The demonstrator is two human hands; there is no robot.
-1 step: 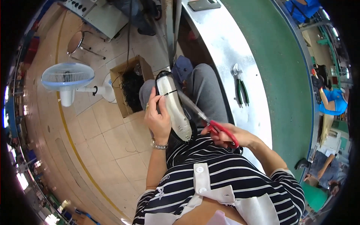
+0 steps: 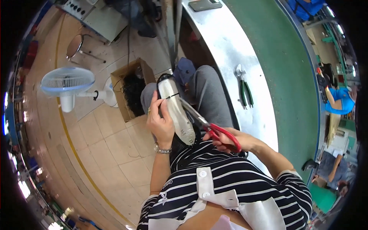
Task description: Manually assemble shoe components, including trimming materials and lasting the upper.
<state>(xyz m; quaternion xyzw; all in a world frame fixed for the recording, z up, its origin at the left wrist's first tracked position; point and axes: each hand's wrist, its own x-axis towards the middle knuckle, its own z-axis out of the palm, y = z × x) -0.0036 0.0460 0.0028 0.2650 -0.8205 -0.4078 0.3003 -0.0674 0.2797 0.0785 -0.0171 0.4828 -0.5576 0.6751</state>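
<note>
A shoe [image 2: 177, 117] lies sole-side up over my lap, its bottom pale and its edges black. Across its upper half runs a thin black strap [image 2: 171, 96]. My left hand [image 2: 161, 124] is closed on the shoe's left side, with thumb and fingertips at the strap's end. In my right hand [image 2: 232, 140] is a pair of red-handled scissors [image 2: 213, 127], fingers wrapped round the handles. The blades reach up and left to the shoe's right edge, tips just below the strap. Whether the tips touch the shoe I cannot tell.
At my right a pale metal bench [image 2: 258, 88] holds green-handled pliers [image 2: 244, 90] and a phone [image 2: 205, 4]. A cardboard box [image 2: 119, 94] of black material, a fan [image 2: 68, 82] and a stool [image 2: 74, 46] stand on the floor at left. Other people work at far right.
My right hand and the scissors have shifted slightly left. The blades, blurred before, show more sharply, with their tips closer to the shoe. My left hand keeps its hold.
</note>
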